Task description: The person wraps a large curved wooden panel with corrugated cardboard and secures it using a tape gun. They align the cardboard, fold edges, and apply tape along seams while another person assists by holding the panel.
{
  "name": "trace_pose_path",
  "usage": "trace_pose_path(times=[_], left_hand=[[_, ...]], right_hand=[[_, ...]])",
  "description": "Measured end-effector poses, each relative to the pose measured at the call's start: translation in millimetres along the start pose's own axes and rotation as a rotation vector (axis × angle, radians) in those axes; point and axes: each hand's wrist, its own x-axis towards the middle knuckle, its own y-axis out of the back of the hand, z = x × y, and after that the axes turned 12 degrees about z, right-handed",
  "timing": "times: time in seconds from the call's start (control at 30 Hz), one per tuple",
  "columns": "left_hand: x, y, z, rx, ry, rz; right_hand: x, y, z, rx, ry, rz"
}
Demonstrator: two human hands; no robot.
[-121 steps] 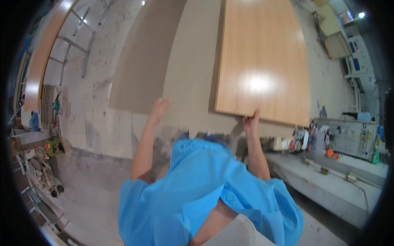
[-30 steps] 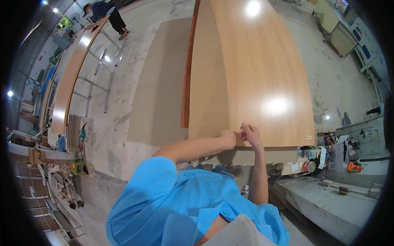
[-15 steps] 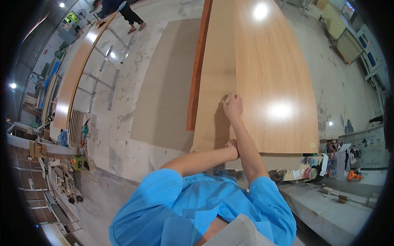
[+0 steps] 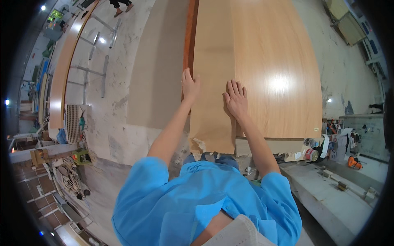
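Right in the middle of the view sits a big light-oak laminate sheet [image 4: 262,61], glossy enough to catch a bright lamp glare, lying flat and running away from the person. Both hands are on it. The left hand [image 4: 189,85] is at the sheet's left edge, fingers together and laid along the rim, right where a reddish-brown wooden strip [image 4: 189,37] runs beside the sheet. The right hand [image 4: 236,99] is pressed flat on top of the sheet, just right of the left one, fingers [image 4: 237,88] slightly spread, palm down, not gripping anything. Both forearms come out of blue sleeves [image 4: 197,197] below the sheet's near edge.

That near edge shows a torn, ragged corner [image 4: 199,144] on the left and a thicker pale board [image 4: 271,145] peeking out underneath on the right. Left of the sheet lies a dull beige panel [image 4: 158,69] on the marbled grey floor [image 4: 115,98]. Right of the sheet's near corner there's a cluttered grey surface [image 4: 344,197] with a red tape roll [image 4: 312,154] and an orange tool [image 4: 353,162]. Far beyond the sheet's top left, somebody's feet [image 4: 121,5] are on the floor.
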Motion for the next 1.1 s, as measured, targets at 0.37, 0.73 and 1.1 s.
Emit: trace_pose_path(times=[0.37,0.73,1.1], left_hand=[[5.5,-31.4,-25.9,-0.144,0.038,-0.176],[-40.8,28.1,-31.9,-0.279,-0.388,-0.374],[15.1,70.2,-35.6,-0.537,-0.147,-0.750]], right_hand=[[62.2,13.5,-65.8,0.054,-0.041,0.012],[175.5,-136.1,-124.1,-0.221,-0.034,-0.105],[290.0,-193.4,-88.4,-0.222,-0.226,-0.016]])
